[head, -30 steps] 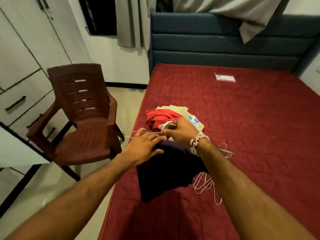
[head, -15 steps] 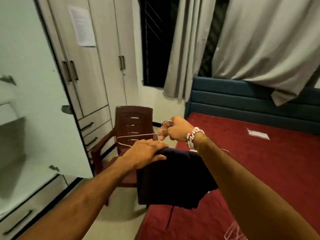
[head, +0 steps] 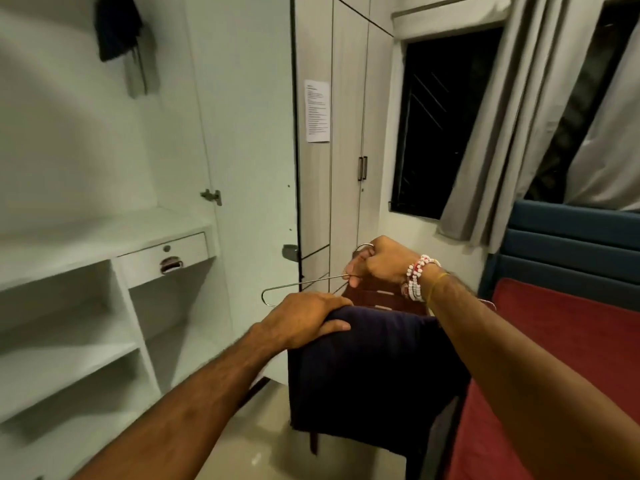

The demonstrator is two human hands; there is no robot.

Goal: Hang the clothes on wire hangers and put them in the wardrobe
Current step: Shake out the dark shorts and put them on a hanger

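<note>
Aim for the upper left corner of the open white wardrobe (head: 104, 237), where a dark hanging garment (head: 116, 32) shows. Your left hand (head: 304, 320) clamps the folded navy garment (head: 374, 368) onto the thin silver wire hanger (head: 304, 282). Your right hand (head: 377, 263) pinches its neck; lift level, hook first.

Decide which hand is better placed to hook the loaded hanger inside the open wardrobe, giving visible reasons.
Right, probably. The right hand grips the wire hanger at its hook, ready to lift it. The left hand only holds the dark garment draped over it.
</note>
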